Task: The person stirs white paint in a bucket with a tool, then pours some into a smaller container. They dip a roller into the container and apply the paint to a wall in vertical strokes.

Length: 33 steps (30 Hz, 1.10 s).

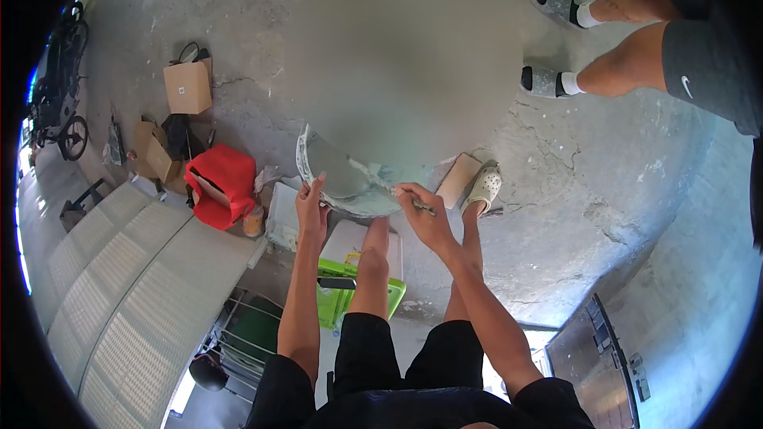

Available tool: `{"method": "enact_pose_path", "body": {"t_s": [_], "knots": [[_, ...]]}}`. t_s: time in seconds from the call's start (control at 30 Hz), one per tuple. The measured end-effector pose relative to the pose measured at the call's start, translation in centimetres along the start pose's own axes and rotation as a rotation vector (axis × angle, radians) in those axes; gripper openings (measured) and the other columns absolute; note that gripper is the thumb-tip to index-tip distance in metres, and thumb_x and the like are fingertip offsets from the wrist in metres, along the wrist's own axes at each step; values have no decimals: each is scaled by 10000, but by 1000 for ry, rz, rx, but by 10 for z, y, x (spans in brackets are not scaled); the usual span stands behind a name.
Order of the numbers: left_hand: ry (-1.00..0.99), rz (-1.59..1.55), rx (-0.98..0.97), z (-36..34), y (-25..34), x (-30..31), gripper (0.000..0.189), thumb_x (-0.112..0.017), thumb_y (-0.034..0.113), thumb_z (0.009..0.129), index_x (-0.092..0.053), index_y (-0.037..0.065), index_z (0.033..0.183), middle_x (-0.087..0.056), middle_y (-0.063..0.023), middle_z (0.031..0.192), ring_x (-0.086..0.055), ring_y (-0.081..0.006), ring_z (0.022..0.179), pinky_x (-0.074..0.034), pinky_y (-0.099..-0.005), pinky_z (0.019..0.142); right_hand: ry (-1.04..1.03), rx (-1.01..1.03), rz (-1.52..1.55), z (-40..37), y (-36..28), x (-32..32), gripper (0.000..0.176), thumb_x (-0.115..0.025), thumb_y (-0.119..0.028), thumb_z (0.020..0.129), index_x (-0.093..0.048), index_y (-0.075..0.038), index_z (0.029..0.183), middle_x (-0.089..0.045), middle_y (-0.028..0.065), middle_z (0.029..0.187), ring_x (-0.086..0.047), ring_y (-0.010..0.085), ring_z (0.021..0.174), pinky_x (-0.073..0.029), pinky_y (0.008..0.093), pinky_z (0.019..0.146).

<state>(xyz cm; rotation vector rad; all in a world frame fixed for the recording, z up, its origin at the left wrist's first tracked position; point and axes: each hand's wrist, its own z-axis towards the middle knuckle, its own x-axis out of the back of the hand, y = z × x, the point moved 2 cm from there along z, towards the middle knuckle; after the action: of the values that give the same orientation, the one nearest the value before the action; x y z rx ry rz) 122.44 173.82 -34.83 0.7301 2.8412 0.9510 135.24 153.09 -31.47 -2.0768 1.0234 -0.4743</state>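
A round, whitish-smeared basin [303, 155] is in front of me, its far side hidden by a blurred patch. My left hand [312, 200] is closed on the near-left part of its rim, thumb uppermost. My right hand [419, 205] grips a thin stick-like tool [383, 183] that slants over the basin toward its inside. The tool's far end is smeared pale, so I cannot tell its exact kind. Just right of the basin lies a brown cardboard piece [458, 180], beside my foot in a cream clog [485, 188].
Another person's legs [628, 48] stand at upper right. To the left are a red bag [218, 184], a cardboard box [187, 87] and a clear plastic tub [284, 213]. A phone [337, 283] rests on a green plastic item [391, 295] near my knees. A motorcycle [63, 87] stands far left.
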Motion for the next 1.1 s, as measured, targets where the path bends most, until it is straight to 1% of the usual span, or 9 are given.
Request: {"method": "enact_pose_path", "body": {"t_s": [0.23,0.3,0.5,0.57,0.67,0.87,1.0,1.07,1.1], "knots": [[32,-138,-103,47,42,-52,304,-738,352,818,-512,148,839,-506,45,752,-483,-53,591,-348,-204,458,45,155,-52,67,-44,5,304,-619,-242,938,-620,18,1096,-693,98,860,-593,87,784,-468,241,690],[20,-135,-110,59,56,-76,326,-748,363,804,-500,153,823,-483,43,747,-477,-58,606,-352,-215,466,76,311,-18,100,-58,14,338,-655,-270,916,-622,7,1107,-694,99,942,-609,103,841,-485,246,722],[-12,-172,-132,106,69,-117,370,-758,369,779,-454,159,781,-368,52,683,-401,-64,550,-347,-222,465,37,205,-2,161,-87,49,473,-753,-259,842,-585,9,1193,-678,101,1021,-644,135,891,-504,241,734],[-55,-229,-147,117,75,-127,367,-754,363,781,-457,148,775,-356,51,648,-379,-63,506,-341,-215,447,138,203,365,168,-85,60,576,-763,-223,828,-504,6,1289,-650,98,1082,-643,149,885,-519,253,738],[-74,-297,-157,133,79,-139,317,-742,362,795,-526,132,829,-411,45,656,-417,-63,511,-374,-224,454,340,84,394,168,-43,79,607,-743,-183,834,-452,-8,1337,-624,101,1128,-635,155,870,-538,284,733],[-165,-352,-131,170,57,-115,418,-672,406,857,-576,83,1104,-585,-4,901,-555,-87,708,-473,-247,579,229,-335,70,144,106,101,604,-741,-191,808,-475,-36,1328,-642,133,1109,-648,167,876,-543,301,703],[-197,-344,-133,182,24,-75,470,-633,429,889,-540,70,1179,-604,-30,1043,-592,-116,836,-497,-267,657,154,-392,-256,152,172,87,645,-754,-216,777,-468,-43,1328,-669,159,1030,-668,203,838,-538,337,695],[-238,-381,-121,184,7,-60,532,-586,438,920,-497,55,1280,-589,-50,1229,-587,-179,1083,-485,-332,906,178,-185,-442,162,179,70,688,-767,-215,749,-450,-38,1333,-682,181,940,-678,288,811,-529,401,710],[-228,-384,-117,183,2,-57,532,-586,438,920,-497,55,1280,-589,-50,1229,-587,-179,1083,-485,-332,906,169,-190,-447,169,178,62,688,-767,-215,749,-450,-38,1333,-682,181,940,-678,288,811,-529,401,710]]}}
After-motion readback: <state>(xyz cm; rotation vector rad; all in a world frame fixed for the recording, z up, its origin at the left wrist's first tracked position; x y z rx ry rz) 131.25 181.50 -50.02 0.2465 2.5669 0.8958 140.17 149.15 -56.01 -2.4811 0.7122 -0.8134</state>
